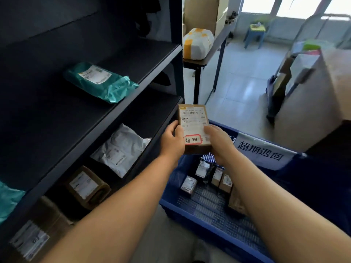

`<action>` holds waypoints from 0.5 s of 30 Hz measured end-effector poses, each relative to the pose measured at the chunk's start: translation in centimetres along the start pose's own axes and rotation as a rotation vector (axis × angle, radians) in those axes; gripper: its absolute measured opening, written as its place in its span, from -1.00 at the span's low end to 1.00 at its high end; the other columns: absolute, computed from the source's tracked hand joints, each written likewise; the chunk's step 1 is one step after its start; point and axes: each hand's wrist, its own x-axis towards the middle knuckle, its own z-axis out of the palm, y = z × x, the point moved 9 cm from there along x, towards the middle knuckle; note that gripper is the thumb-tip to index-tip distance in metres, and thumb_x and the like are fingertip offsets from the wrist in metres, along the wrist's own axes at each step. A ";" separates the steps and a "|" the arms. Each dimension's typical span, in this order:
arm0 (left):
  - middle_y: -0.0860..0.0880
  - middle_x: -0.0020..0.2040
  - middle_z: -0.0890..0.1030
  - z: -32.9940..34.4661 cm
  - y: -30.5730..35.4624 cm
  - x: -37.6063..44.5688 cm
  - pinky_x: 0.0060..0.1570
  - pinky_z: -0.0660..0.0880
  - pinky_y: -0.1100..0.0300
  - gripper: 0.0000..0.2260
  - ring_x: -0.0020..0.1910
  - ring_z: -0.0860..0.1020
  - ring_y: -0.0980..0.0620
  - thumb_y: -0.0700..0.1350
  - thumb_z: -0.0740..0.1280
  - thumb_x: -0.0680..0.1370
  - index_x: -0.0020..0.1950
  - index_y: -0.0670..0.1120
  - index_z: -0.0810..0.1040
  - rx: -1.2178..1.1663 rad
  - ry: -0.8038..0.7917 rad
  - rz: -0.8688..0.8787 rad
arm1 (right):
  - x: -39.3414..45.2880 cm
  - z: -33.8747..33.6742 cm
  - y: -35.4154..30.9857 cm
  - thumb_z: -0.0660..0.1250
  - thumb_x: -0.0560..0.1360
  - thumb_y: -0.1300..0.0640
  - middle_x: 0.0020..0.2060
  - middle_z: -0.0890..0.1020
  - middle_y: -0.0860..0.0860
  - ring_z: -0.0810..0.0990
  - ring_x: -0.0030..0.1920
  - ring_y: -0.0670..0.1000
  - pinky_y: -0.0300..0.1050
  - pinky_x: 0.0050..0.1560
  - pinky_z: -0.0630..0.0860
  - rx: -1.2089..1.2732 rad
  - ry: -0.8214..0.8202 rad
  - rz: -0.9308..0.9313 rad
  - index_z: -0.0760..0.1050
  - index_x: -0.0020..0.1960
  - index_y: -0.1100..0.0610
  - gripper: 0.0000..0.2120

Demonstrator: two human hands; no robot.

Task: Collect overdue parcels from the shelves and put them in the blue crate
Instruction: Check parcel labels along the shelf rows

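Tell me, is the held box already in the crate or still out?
Out. Both hands, left and right, hold the box above the crate.

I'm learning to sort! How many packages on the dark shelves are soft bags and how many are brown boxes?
Teal bags: 2
White bags: 1
Brown boxes: 2
Total: 5, not counting the box in the hands.
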 end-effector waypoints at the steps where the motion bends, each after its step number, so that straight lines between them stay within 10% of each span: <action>1: -0.10 0.16 0.61 1.2 -0.7 0.5 0.08 0.59 -0.01 -0.69 0.06 0.62 -0.04 -0.14 0.14 0.64 0.37 -0.04 0.43 0.006 -0.015 -0.018 | 0.8 -1.0 0.6 0.20 0.58 0.15 0.00 0.70 0.10 0.72 -0.07 0.08 0.11 0.05 0.63 -0.006 -0.005 0.015 0.45 0.30 0.10 -0.70; 8: -0.07 0.11 0.60 8.0 -5.7 4.4 -0.23 0.62 0.18 -0.70 -0.08 0.63 0.04 -0.14 0.12 0.65 0.37 -0.02 0.41 0.067 -0.084 -0.152 | 5.7 -6.9 4.3 0.19 0.61 0.17 0.02 0.68 0.07 0.71 -0.16 0.00 -0.14 -0.34 0.59 0.028 0.017 0.138 0.36 0.39 0.00 -0.65; 15: -0.06 0.14 0.60 11.6 -12.3 7.7 -0.15 0.63 0.11 -0.70 -0.06 0.64 0.05 -0.13 0.14 0.65 0.38 -0.01 0.40 0.147 -0.132 -0.245 | 10.3 -10.1 10.2 0.22 0.61 0.15 -0.01 0.68 0.05 0.70 -0.10 0.02 -0.04 -0.22 0.63 0.057 0.046 0.281 0.29 0.45 -0.05 -0.58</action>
